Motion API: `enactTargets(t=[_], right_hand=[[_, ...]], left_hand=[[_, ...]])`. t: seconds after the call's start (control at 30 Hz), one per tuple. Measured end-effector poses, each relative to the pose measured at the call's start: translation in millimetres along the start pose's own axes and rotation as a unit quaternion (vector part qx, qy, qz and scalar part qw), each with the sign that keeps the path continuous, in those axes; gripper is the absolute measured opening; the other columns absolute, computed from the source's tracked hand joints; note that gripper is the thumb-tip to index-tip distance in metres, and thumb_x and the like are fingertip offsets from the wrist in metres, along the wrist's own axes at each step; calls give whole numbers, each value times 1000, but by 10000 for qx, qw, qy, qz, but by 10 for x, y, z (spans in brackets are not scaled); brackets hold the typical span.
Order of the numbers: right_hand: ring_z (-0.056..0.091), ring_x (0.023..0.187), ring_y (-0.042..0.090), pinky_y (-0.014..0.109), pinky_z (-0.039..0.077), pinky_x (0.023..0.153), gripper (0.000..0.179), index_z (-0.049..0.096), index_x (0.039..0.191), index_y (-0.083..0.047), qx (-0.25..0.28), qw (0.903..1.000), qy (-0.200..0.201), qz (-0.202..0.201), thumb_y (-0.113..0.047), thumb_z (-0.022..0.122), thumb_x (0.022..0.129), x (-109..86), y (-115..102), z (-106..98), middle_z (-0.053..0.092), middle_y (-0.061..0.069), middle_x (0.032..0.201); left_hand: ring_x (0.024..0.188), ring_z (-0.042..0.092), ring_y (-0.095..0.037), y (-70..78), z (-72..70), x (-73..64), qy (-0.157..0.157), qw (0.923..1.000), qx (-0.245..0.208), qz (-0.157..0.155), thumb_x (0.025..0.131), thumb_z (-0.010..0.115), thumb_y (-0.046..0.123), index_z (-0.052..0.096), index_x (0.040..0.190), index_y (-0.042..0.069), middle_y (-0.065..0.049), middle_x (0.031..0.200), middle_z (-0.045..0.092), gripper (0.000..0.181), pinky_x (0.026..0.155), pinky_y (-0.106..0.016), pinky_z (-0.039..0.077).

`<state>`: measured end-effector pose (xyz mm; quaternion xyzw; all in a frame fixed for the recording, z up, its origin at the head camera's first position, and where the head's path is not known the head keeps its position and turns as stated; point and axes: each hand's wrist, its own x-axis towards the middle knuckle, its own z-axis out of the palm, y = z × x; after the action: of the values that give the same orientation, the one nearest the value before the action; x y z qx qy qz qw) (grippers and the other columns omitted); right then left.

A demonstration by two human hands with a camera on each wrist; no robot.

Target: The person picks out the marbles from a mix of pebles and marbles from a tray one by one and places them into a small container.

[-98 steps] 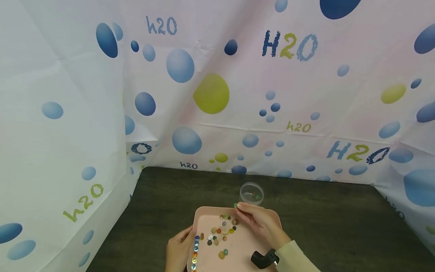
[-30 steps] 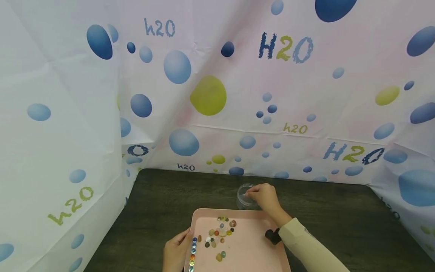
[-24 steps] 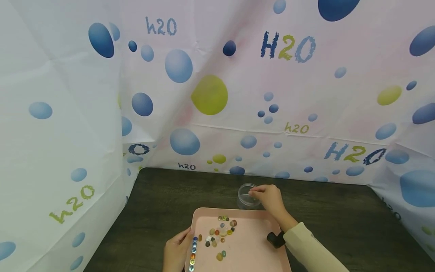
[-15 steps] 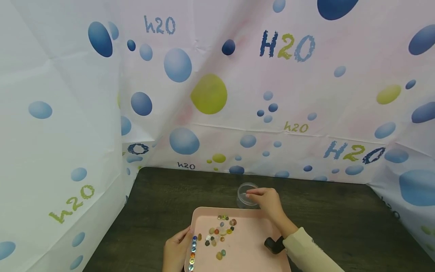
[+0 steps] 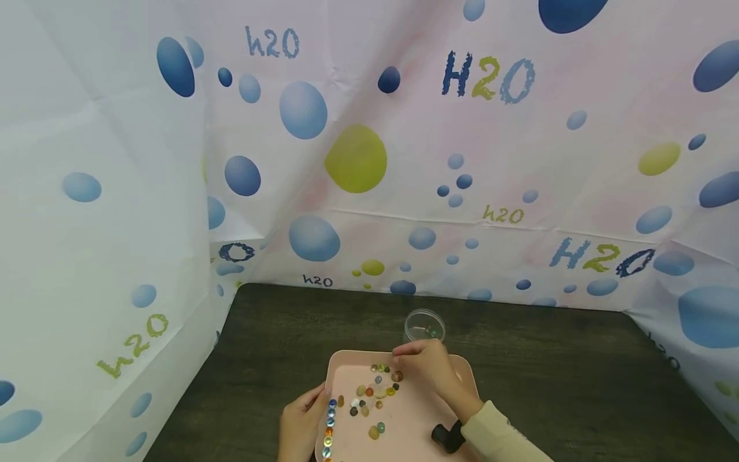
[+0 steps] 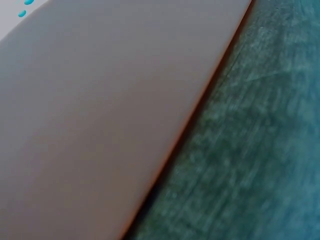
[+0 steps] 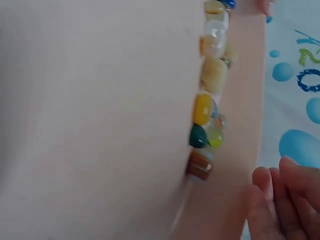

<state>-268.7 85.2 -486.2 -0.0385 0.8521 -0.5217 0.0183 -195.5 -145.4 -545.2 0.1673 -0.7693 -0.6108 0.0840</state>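
A pink tray (image 5: 416,439) bears several polished stones and glass beads, with a brown stone (image 5: 397,376) near its far edge. Along its left side runs a column of shiny blue, orange and yellow marbles (image 5: 330,421). My left hand (image 5: 301,423) grips the tray's left rim. Over the far part of the tray is my right hand (image 5: 430,369), fingers loosely bent, with nothing visible between the fingertips. The right wrist view shows these fingers (image 7: 263,181) close to the tray rim. Behind the hand stands a clear round jar (image 5: 410,328) with small green and reddish pieces inside.
A dark wooden table (image 5: 554,378) lies under everything. White sheeting (image 5: 514,154) printed with bubbles and H2O lettering rises at the back and sides. The black wrist camera (image 5: 448,437) on my right arm overlaps the tray's right part.
My right hand carried a small green stone from the tray's far edge to the jar, then drew back toward me over the tray, without the stone. The left hand keeps its grip.
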Motion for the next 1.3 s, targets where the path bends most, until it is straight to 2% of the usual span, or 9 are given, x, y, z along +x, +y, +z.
enactTargets(t=[0.13,0.3,0.67,0.8,1.0,1.17,1.3], right_hand=[[72,86,21,32,59,73,14,81,96,-8,-91,9988,-407,-265,-13,79,83,24,75,75,78,11,93],[70,73,13,24,55,60,15,80,98,-7,-70,9968,-660,-447,-12,78,84,74,154,148,78,13,95],[70,73,8,21,54,56,14,81,98,-9,-443,9948,-645,-658,-9,77,85,130,179,225,78,12,98],[66,66,6,20,51,52,13,81,96,-8,-562,9937,-616,-747,-8,77,84,136,184,254,78,12,96],[65,64,5,18,50,52,8,82,88,-9,-902,9881,-482,-1147,-10,81,80,147,197,275,78,10,87],[68,70,8,18,51,55,10,82,88,-11,-1149,9855,-549,-1125,-11,83,78,148,188,283,78,7,84],[70,71,10,16,51,55,11,82,89,-9,-1463,9795,-621,-1240,-7,82,78,143,167,296,78,8,84]], left_hand=[[83,73,-17,-5,7,-3,11,10000,-49,-6,92,72,31,74,114,1,-18,103,76,37,66,-20,58],[85,73,-18,-14,12,2,7,10000,-53,-5,92,71,32,74,114,1,-18,104,76,38,69,-25,60],[87,73,-19,0,2,7,12,10000,-24,8,92,71,30,74,114,1,-18,105,76,36,72,-28,61],[89,74,-21,2,-1,6,-30,10000,-44,-21,93,71,31,73,114,0,-19,106,75,38,73,-30,61],[91,74,-23,-8,18,-2,-39,9999,-143,-39,92,71,30,73,115,0,-19,107,75,38,73,-28,61],[86,73,-19,-8,31,-3,-21,9998,-186,-74,92,72,29,73,114,0,-19,105,75,37,70,-25,60],[84,73,-18,5,28,-1,-17,9997,-219,-49,92,72,30,73,115,-1,-19,105,75,39,68,-23,60]])
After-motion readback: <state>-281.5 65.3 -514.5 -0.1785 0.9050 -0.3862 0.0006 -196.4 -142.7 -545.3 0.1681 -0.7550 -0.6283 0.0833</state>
